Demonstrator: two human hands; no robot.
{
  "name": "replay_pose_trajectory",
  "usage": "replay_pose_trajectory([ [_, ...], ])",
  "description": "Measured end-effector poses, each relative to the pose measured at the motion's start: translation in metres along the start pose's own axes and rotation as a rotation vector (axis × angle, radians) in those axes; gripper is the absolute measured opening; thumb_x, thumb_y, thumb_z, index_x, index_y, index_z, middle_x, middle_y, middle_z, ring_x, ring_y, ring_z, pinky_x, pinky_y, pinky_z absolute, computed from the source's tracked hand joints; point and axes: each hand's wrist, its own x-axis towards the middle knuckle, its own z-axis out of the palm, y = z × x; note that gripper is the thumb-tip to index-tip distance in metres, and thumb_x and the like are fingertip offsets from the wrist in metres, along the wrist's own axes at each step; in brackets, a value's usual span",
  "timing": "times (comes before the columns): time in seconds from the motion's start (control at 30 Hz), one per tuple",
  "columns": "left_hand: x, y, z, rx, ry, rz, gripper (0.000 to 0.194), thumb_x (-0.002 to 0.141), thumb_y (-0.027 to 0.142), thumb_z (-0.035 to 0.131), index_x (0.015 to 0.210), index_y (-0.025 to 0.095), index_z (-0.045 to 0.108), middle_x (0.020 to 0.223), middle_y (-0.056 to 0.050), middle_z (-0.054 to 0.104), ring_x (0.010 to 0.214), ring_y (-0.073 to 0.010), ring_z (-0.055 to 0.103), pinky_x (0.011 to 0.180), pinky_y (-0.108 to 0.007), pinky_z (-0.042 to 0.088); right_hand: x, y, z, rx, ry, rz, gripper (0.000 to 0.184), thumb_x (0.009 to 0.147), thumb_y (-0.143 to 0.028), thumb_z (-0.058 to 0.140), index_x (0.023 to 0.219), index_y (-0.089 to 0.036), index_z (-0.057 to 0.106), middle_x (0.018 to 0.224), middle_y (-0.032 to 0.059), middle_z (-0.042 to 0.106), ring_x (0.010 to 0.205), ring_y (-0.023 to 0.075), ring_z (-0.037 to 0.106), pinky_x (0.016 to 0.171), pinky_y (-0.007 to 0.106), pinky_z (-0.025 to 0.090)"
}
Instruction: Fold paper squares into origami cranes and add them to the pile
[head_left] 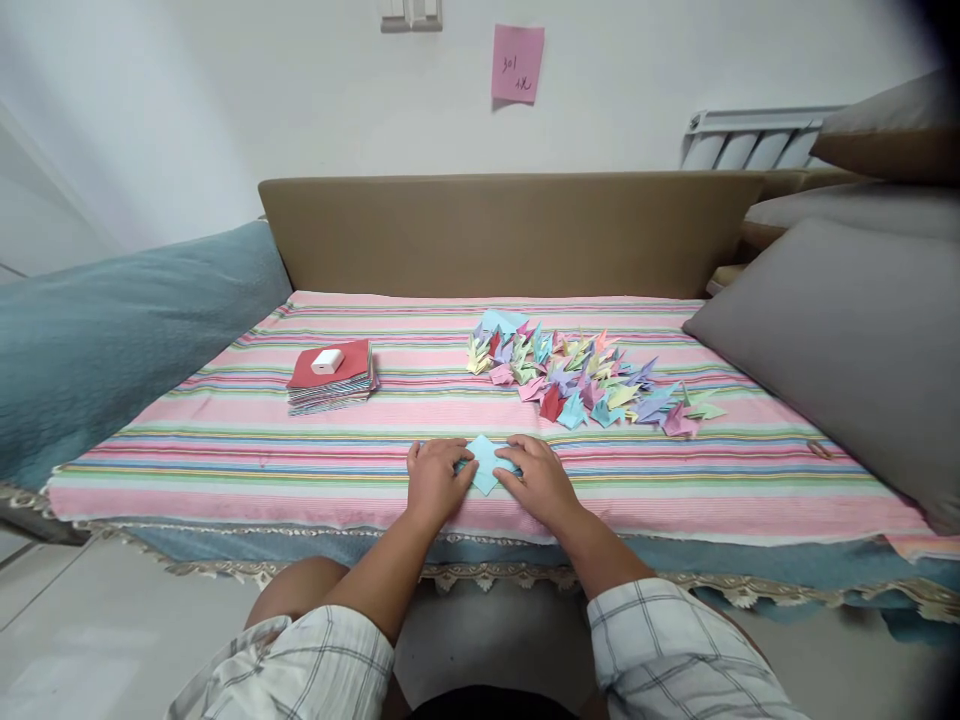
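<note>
A light blue folded paper square (486,461) lies on the striped cloth (300,460) near its front edge. My left hand (436,481) presses on the paper's left corner with curled fingers. My right hand (538,480) presses on its right corner the same way. Both hands pinch the paper flat against the cloth. A pile of several folded paper cranes (585,380) in many colours lies beyond my right hand.
A stack of coloured paper sheets (333,381) with a small white box (327,361) on top sits at the left. A grey cushion (847,340) lies at the right, a teal blanket (112,340) at the left, a brown backrest (510,230) behind.
</note>
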Motion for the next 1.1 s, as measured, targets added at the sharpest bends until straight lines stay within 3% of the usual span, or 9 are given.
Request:
replay_pose_trajectory([
  [0.3, 0.012, -0.018, -0.015, 0.025, -0.171, 0.163, 0.007, 0.071, 0.031, 0.068, 0.070, 0.023, 0.068, 0.112, -0.004, 0.065, 0.106, -0.0240, 0.055, 0.091, -0.041, 0.039, 0.000, 0.000, -0.001, -0.004, -0.016, 0.003, 0.028, 0.081, -0.034, 0.057, 0.106, -0.026, 0.065, 0.117, 0.0070, 0.055, 0.107, 0.0238, 0.048, 0.093, 0.040, 0.038],
  [0.53, 0.013, -0.022, -0.013, 0.028, -0.111, 0.144, 0.014, 0.073, 0.028, 0.064, 0.062, 0.019, 0.062, 0.096, -0.007, 0.067, 0.105, -0.0250, 0.057, 0.088, -0.039, 0.042, 0.000, -0.002, 0.000, -0.025, -0.006, 0.024, 0.026, 0.082, -0.034, 0.055, 0.104, -0.026, 0.066, 0.117, 0.0068, 0.056, 0.106, 0.0239, 0.049, 0.091, 0.040, 0.039],
  [0.63, 0.011, -0.021, -0.013, 0.053, -0.055, 0.148, 0.008, 0.072, 0.024, 0.065, 0.073, 0.018, 0.061, 0.093, -0.007, 0.068, 0.096, -0.0237, 0.059, 0.083, -0.038, 0.045, 0.000, -0.001, 0.001, -0.028, 0.005, 0.021, 0.025, 0.082, -0.034, 0.055, 0.103, -0.027, 0.067, 0.116, 0.0067, 0.057, 0.106, 0.0241, 0.049, 0.091, 0.040, 0.039],
  [0.73, 0.008, -0.018, -0.009, 0.114, 0.017, 0.307, 0.021, 0.074, 0.016, 0.061, 0.095, 0.017, 0.061, 0.112, -0.008, 0.064, 0.104, -0.0237, 0.055, 0.092, -0.042, 0.041, 0.000, -0.001, 0.002, -0.023, 0.008, 0.019, 0.024, 0.081, -0.034, 0.057, 0.102, -0.027, 0.067, 0.115, 0.0062, 0.057, 0.105, 0.0237, 0.050, 0.091, 0.040, 0.039],
  [0.87, 0.004, -0.017, 0.001, 0.218, -0.029, 0.640, 0.031, 0.085, 0.014, 0.049, 0.115, 0.020, 0.056, 0.119, -0.006, 0.062, 0.108, -0.0206, 0.053, 0.095, -0.040, 0.040, 0.001, -0.002, 0.002, -0.017, 0.013, 0.028, 0.025, 0.080, -0.034, 0.058, 0.102, -0.027, 0.067, 0.115, 0.0060, 0.057, 0.106, 0.0238, 0.050, 0.091, 0.039, 0.039],
  [1.1, 0.001, -0.018, 0.002, 0.332, -0.017, 0.704, 0.023, 0.088, 0.017, 0.047, 0.105, 0.016, 0.062, 0.102, -0.008, 0.068, 0.086, -0.0189, 0.059, 0.078, -0.034, 0.046, 0.000, 0.005, 0.000, 0.022, 0.049, 0.035, 0.023, 0.080, -0.030, 0.057, 0.099, -0.024, 0.069, 0.112, 0.0080, 0.058, 0.104, 0.0234, 0.050, 0.092, 0.038, 0.040],
])
